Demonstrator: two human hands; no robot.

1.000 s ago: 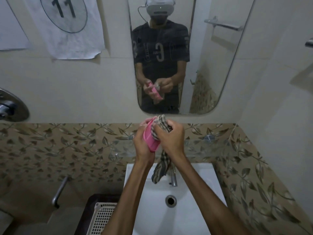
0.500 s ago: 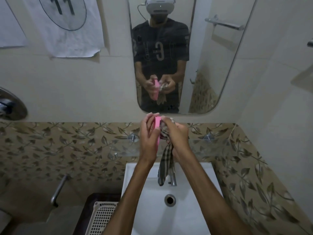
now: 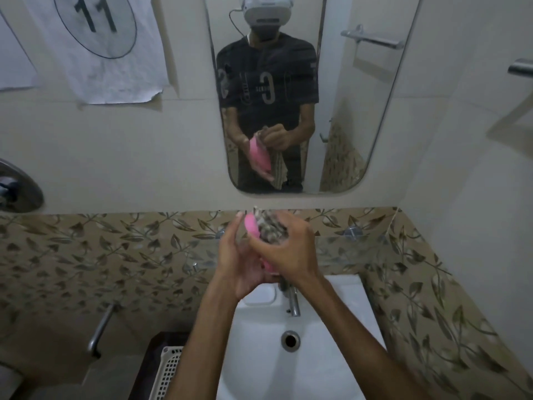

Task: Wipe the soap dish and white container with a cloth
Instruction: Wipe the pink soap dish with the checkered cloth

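Above the sink, my left hand [image 3: 239,264] holds the pink soap dish [image 3: 251,225] upright, fingers wrapped along its far side. My right hand [image 3: 285,249] grips a bunched checked cloth [image 3: 269,228] and presses it against the dish's face. Most of the dish is hidden behind my hands; only its top edge and a bit near my right wrist show. The mirror [image 3: 340,116] reflects the dish and the cloth hanging below it. No white container shows in this view.
A white sink [image 3: 317,356] with a chrome tap [image 3: 293,301] lies below my hands. A glass shelf [image 3: 357,249] runs along the leaf-patterned tiles. A white plastic basket [image 3: 170,370] sits at lower left, near a metal handle [image 3: 101,327].
My right hand has bunched the hanging cloth up against the dish. The dish has turned in my left hand, and both hands have dropped slightly toward the tap.
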